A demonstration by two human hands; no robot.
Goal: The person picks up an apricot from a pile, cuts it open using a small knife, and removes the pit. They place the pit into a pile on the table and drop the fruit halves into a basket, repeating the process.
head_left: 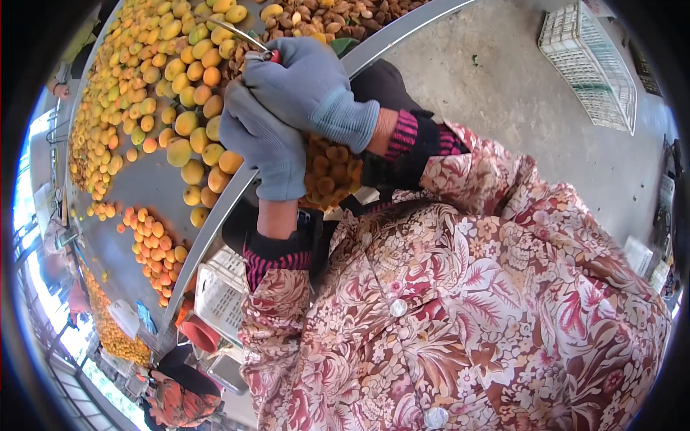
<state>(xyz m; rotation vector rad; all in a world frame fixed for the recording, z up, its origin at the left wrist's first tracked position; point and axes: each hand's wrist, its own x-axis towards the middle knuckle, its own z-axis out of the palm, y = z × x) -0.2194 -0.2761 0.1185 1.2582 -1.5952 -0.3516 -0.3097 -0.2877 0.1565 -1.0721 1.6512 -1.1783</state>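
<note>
Both my hands wear grey-blue knit gloves and meet above the metal table edge. My right hand is closed round the red handle of a knife, whose thin curved blade points away over the fruit. Pressed up against it, my left hand is closed too; its fingers are mostly hidden, and what they hold cannot be made out. Yellow-orange apricots lie on the table just beyond my hands. Beneath my wrists, a container of halved apricots shows in part.
Brown apricot pits are heaped at the top of the metal table. A separate pile of orange apricots lies lower left. White crates stand on the concrete floor. Below the table edge are another white crate and a red bucket. Another person is at lower left.
</note>
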